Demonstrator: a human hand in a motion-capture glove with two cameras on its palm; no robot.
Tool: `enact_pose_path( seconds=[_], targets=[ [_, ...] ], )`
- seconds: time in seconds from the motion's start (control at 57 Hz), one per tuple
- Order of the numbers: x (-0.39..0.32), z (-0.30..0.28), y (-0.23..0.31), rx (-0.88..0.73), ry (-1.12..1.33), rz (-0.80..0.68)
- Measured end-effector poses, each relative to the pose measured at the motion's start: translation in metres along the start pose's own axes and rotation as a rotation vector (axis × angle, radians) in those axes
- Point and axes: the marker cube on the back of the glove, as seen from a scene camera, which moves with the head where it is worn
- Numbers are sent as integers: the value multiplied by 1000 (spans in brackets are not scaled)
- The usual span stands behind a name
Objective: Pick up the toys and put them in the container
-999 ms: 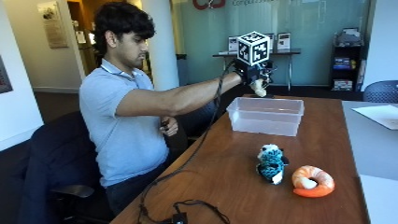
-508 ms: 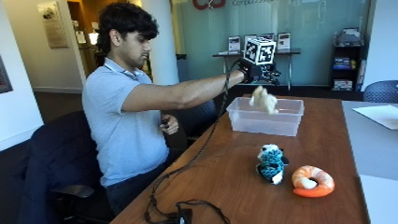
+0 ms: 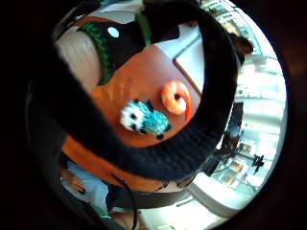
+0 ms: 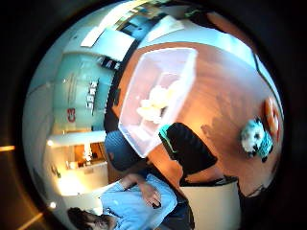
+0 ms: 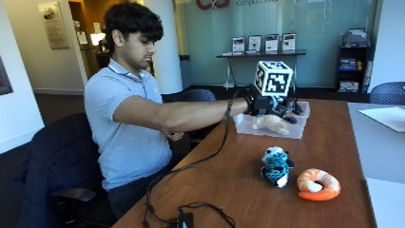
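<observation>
Your gloved right hand [image 5: 273, 119] hangs with fingers relaxed, holding nothing, beside the clear plastic container [image 5: 297, 127] holding a pale toy [image 4: 154, 103].

Clear plastic container [image 5: 297, 127], glossy wood table [image 5: 240, 190], and fuzzy knitted teal toy [image 5: 276, 166].
</observation>
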Motion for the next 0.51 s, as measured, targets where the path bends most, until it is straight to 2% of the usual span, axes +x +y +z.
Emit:
enact_pose_path(
  seconds=[0.14, 0.21, 0.316, 0.421, 0.508],
  targets=[
    [64, 47, 11, -74, 8, 147],
    [86, 74, 18, -127, -5, 145],
    [98, 107, 21, -164, 136, 121],
    [104, 130, 19, -112, 278, 82],
    [100, 134, 12, -11, 219, 85]
  ],
)
